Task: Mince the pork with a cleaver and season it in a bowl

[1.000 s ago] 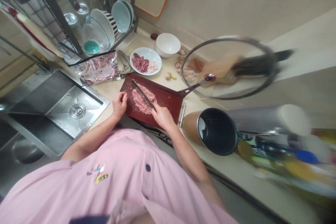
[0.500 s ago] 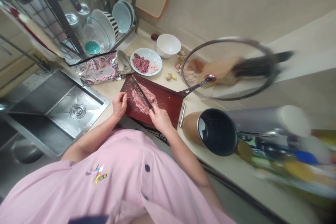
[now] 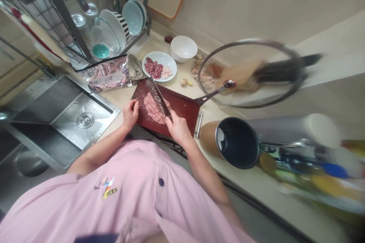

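From my distant place I looked down at a person's two bare hands, working over a dark red board [image 3: 185,108] on the pale counter [image 3: 185,70]. The minced meat [image 3: 154,109] lay in a flat heap on the left half of this board, with the knife [image 3: 158,98] slanting across it. The right hand [image 3: 179,126] had its fingers closed around the knife's handle, and this hold, I supposed, gave firm control over the broad blade. Bits of meat clung to the blade; I could not tell whether its edge touched the heap or was a little above it. The left hand [image 3: 130,113] was at the board's left edge, its fingers curled in and narrow, probably to steady the board while keeping away from the blade. I could not tell if it really gripped the edge. The plate [image 3: 167,59], with red meat pieces and paler bits, stood just beyond the board, maybe to be within easy reach, but the knife's tip pointed towards it, so there was little free room on that side. Behind it stood a white bowl [image 3: 184,47], and nearer to the board lay a small piece of ginger [image 3: 184,82]. The large glass lid [image 3: 248,106] narrowed the space beyond the right corner, and the dark pot [image 3: 239,142] limited the right arm's room. On the left, a shiny bag [image 3: 110,76] lay between the board and the sink [image 3: 74,110], well clear of the blade.
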`<state>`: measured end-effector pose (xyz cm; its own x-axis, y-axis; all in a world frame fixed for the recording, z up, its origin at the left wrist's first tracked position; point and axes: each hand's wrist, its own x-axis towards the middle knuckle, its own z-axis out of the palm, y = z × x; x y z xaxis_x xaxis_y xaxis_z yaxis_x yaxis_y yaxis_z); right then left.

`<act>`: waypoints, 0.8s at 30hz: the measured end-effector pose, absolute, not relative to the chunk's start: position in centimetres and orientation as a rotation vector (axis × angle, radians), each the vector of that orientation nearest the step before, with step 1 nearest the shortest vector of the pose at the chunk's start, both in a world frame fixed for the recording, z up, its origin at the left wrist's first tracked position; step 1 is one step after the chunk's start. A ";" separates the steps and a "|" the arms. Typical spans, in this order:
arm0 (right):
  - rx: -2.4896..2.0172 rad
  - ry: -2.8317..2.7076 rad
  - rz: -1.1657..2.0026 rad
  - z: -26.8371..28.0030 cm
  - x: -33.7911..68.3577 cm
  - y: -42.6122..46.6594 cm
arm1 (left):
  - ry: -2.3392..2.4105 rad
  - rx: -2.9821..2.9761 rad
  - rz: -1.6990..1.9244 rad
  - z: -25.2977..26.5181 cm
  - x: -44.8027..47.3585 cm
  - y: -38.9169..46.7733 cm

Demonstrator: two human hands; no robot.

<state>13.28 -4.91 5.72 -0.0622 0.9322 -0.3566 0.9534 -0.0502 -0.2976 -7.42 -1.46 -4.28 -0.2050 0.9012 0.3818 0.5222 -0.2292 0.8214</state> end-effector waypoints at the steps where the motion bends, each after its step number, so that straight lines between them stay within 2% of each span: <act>1: 2.099 2.128 -0.747 5.7 13.0 -5.0 | 1.665 1.694 1.415 -4.3 -7.4 -1.5; 24: 1.985 2.156 -0.723 5.1 12.0 -5.2 | 1.669 1.688 1.402 -4.7 -7.5 -1.4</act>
<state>12.00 -5.16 5.10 -0.1306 0.9064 -0.4018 0.9653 0.0238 -0.2600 -7.51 -1.41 -4.65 -0.2047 0.9050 0.3729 0.5236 -0.2207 0.8229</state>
